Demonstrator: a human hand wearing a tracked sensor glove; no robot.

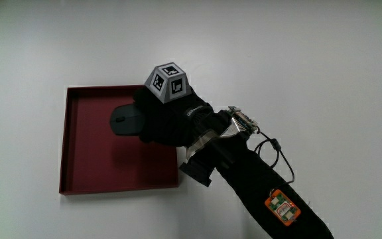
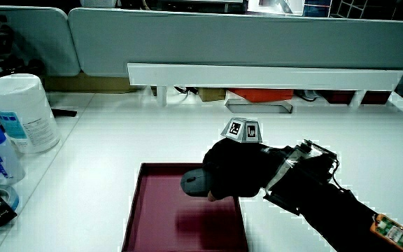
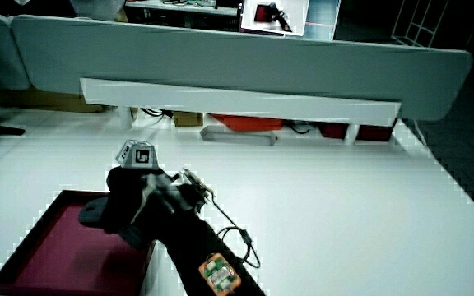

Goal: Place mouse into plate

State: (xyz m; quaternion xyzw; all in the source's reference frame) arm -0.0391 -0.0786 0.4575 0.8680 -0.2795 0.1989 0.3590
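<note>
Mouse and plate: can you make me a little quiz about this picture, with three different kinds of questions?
1. True or false: the hand has its grip on the mouse.
2. Where is the mouse? A) above the plate, held up B) on the bare table C) under the plate
3. Fill in: the plate's colour is dark ____.

Key: 1 true. 2 A: a side view shows the mouse raised, with its shadow on the plate below. 3 red.
</note>
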